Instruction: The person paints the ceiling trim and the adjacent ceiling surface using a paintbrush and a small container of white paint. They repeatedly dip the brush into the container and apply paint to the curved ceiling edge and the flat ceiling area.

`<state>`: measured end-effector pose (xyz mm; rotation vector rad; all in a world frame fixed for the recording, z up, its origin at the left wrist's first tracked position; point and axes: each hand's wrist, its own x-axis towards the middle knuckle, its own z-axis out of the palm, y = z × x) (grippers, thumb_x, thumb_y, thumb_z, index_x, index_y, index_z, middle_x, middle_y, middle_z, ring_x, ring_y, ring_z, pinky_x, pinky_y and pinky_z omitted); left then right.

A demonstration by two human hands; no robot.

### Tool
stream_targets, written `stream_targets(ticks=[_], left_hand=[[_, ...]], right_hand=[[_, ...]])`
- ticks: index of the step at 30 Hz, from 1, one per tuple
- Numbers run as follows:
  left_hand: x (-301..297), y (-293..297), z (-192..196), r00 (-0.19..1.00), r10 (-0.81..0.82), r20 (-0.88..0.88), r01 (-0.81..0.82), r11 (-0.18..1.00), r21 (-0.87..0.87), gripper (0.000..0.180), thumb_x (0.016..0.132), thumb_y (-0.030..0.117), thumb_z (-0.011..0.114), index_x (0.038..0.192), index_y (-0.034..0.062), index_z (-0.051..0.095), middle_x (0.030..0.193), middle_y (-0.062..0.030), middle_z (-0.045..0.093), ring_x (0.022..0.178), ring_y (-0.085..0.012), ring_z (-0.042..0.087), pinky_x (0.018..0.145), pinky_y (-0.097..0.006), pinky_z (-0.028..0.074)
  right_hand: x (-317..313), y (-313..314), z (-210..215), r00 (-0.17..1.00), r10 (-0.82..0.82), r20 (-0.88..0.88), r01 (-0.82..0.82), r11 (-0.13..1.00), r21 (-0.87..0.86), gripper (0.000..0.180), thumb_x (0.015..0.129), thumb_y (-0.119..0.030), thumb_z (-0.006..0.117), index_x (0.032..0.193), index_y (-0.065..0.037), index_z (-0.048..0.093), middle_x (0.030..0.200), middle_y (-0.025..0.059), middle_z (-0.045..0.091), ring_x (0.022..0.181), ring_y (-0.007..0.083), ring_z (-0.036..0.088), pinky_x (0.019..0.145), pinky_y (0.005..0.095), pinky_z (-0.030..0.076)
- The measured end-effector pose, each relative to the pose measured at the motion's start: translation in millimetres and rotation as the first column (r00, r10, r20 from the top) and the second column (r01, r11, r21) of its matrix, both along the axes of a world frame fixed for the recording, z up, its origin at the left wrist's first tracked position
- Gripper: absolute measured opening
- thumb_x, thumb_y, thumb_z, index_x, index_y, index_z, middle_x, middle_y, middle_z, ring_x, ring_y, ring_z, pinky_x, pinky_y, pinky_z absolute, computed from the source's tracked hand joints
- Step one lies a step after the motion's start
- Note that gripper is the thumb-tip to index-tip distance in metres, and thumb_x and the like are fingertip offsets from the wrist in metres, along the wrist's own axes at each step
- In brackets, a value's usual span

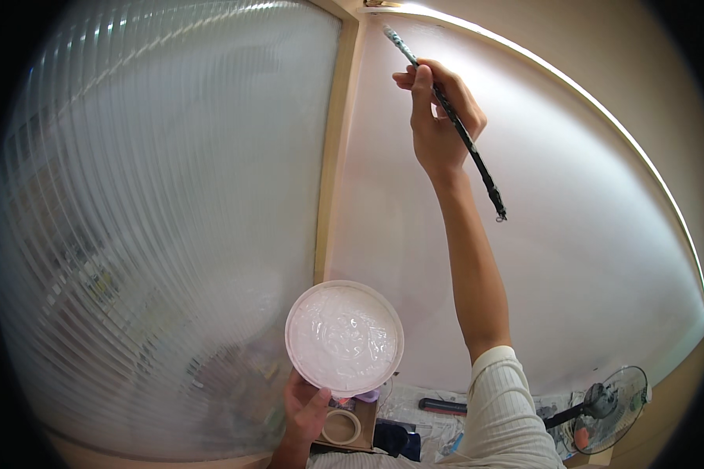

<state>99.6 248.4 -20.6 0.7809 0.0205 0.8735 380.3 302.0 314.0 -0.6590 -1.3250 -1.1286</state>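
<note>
Right hand: raised high on my outstretched arm, fingers closed around the middle of a long thin paintbrush. Brush tip points up toward the top corner of the white wall, where the wall meets the pale wooden frame post; whether the bristles touch the surface I cannot tell. Brush's dark handle end slants down past my wrist.

Left hand: low, gripping from beneath the rim of a round white dish filled with white paint, held roughly level and just beside the wall's lower part.

Sleeve: white, ribbed, pushed up on my right arm.

Ribbed translucent panel: fills the space left of the frame post.

Floor, below: roll of tape near my left hand; newspaper sheets spread along the wall's base; a dark tube-like item lying on them; an electric fan standing well to the right.
</note>
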Motion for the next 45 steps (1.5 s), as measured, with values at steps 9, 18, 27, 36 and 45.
stream_targets(ticks=[9, 18, 27, 36, 45], left_hand=[[0, -1, -2, 1.000, 0.009, 0.015, -0.009, 1.000, 0.004, 0.066, 0.087, -0.003, 0.064, 0.146, -0.0031, 0.035, 0.140, -0.0176, 0.051, 0.128, -0.0279, 0.054, 0.107, -0.042, 0.047], [0, 0, -2, 1.000, 0.001, -0.002, -0.001, 1.000, -0.006, 0.067, 0.087, -0.001, 0.065, 0.146, -0.0027, 0.035, 0.140, -0.0178, 0.051, 0.128, -0.0282, 0.054, 0.107, -0.042, 0.046], [1, 0, -1, 1.000, 0.019, 0.006, -0.019, 1.000, -0.001, 0.064, 0.086, 0.000, 0.066, 0.144, -0.0032, 0.037, 0.139, -0.0183, 0.052, 0.129, -0.0289, 0.054, 0.108, -0.044, 0.046], [1, -1, 2, 1.000, 0.011, 0.001, -0.011, 1.000, -0.011, 0.066, 0.086, 0.001, 0.067, 0.145, -0.0039, 0.036, 0.140, -0.0189, 0.051, 0.129, -0.0296, 0.054, 0.108, -0.044, 0.046], [0, -1, 4, 1.000, 0.003, -0.004, -0.003, 1.000, 0.000, 0.065, 0.087, 0.002, 0.066, 0.144, -0.0047, 0.036, 0.139, -0.0199, 0.051, 0.129, -0.0308, 0.054, 0.108, -0.045, 0.046]], right_hand=[[0, 2, 3, 0.999, -0.036, -0.023, 0.037, 0.999, 0.025, 0.007, 0.095, -0.007, 0.065, 0.097, -0.001, 0.068, 0.079, 0.0083, 0.074, 0.074, 0.0157, 0.074, 0.067, 0.0253, 0.058], [-5, -3, -6, 0.999, -0.020, -0.038, 0.021, 1.000, 0.016, 0.006, 0.095, -0.006, 0.066, 0.097, -0.001, 0.069, 0.081, 0.0087, 0.073, 0.076, 0.0164, 0.075, 0.068, 0.0255, 0.059], [-3, -1, -2, 0.997, -0.035, -0.064, 0.036, 0.999, 0.018, 0.006, 0.095, -0.006, 0.066, 0.096, -0.001, 0.068, 0.081, 0.0085, 0.072, 0.076, 0.0166, 0.075, 0.067, 0.0254, 0.058], [-8, -6, -11, 0.999, 0.005, -0.045, -0.004, 1.000, 0.028, 0.007, 0.095, -0.007, 0.066, 0.097, -0.001, 0.068, 0.082, 0.0087, 0.072, 0.077, 0.0164, 0.075, 0.067, 0.0252, 0.059], [4, -9, -6, 0.995, -0.071, -0.069, 0.075, 0.995, 0.066, 0.006, 0.095, -0.007, 0.066, 0.097, -0.002, 0.068, 0.081, 0.0085, 0.073, 0.075, 0.0166, 0.074, 0.066, 0.0257, 0.058]])
